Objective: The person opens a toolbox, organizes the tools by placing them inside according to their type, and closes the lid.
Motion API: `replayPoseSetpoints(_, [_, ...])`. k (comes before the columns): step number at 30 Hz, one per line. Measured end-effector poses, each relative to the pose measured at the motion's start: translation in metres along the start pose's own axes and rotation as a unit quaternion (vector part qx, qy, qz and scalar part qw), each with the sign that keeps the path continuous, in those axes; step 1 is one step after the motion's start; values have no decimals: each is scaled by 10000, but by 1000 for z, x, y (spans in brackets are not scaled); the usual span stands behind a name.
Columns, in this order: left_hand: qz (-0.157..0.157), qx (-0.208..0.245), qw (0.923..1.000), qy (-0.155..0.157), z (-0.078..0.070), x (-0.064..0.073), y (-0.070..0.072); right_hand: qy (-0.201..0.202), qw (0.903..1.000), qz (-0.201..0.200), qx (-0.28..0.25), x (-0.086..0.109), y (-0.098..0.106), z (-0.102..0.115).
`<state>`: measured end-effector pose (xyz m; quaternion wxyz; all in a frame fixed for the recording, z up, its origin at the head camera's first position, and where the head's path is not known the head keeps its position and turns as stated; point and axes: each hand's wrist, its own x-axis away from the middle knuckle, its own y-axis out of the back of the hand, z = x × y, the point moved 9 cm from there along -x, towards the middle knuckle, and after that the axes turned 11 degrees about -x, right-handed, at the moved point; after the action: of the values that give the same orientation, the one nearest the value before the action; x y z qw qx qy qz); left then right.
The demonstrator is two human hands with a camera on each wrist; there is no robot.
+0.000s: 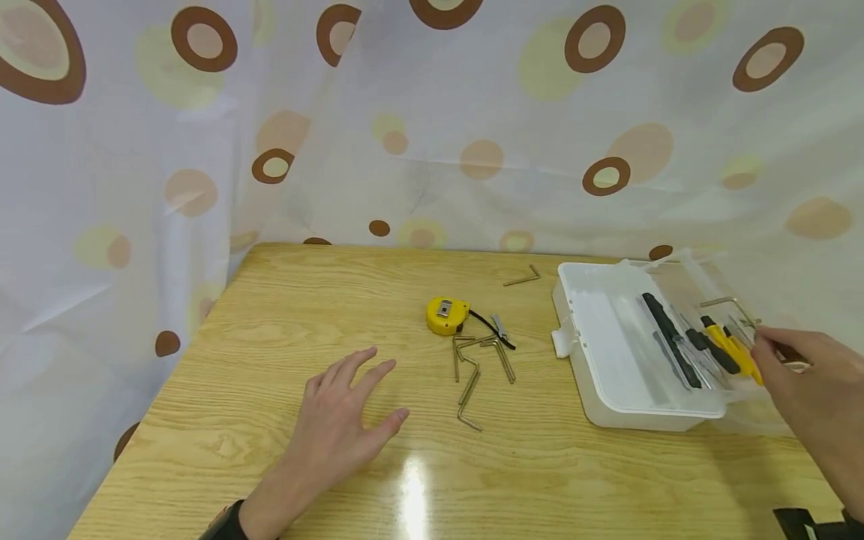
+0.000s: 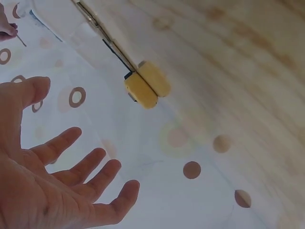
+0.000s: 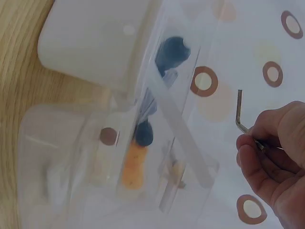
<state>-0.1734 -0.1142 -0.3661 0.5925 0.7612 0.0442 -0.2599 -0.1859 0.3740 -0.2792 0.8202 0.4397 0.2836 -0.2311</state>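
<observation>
My right hand [image 1: 806,371] pinches an L-shaped hex key [image 3: 239,107] between thumb and fingers, above the right side of the white plastic toolbox [image 1: 601,300]. Under and beside that hand lie a yellow-and-black screwdriver [image 1: 732,349] and a long black-handled tool [image 1: 664,330]. My left hand [image 1: 337,424] hovers over the table with spread fingers and holds nothing. To its right several hex keys [image 1: 470,382] lie in a loose group. Behind them sits a yellow tape measure [image 1: 448,316] with a black strap.
One more hex key [image 1: 523,281] lies near the table's back edge, left of the toolbox. A clear plastic lid [image 3: 57,143] stands open at the box's right side. A small grey metal piece [image 1: 499,326] lies by the strap. A patterned curtain [image 1: 432,135] hangs behind the wooden table [image 1: 304,300].
</observation>
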Motion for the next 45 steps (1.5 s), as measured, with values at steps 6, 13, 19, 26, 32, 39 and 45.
replayPoseSetpoints(6, [40,-12,10000,12,1,1,1,-679,9977,-23,-73,-4,4,-36])
replayPoseSetpoints(13, [98,-21,10000,-3,0,1,5,-1402,9900,90,-96,-3,-1,-64])
replayPoseSetpoints(19, [185,-25,9998,-70,-5,0,5,-1717,9847,296,-3,2,-8,-71])
replayPoseSetpoints(26, [862,-90,9952,-454,-18,-4,-6,-1888,9816,262,96,1,-5,-72])
replayPoseSetpoints(32, [1836,-267,9703,-1551,-49,1,-28,-1765,9837,351,57,2,-7,-72])
replayPoseSetpoints(39, [2519,-247,9353,-2471,-85,0,-53,-1622,9857,309,343,6,-4,-69])
replayPoseSetpoints(45, [2666,-791,9215,-2710,-97,1,-71,-409,9985,-332,170,1,8,-22])
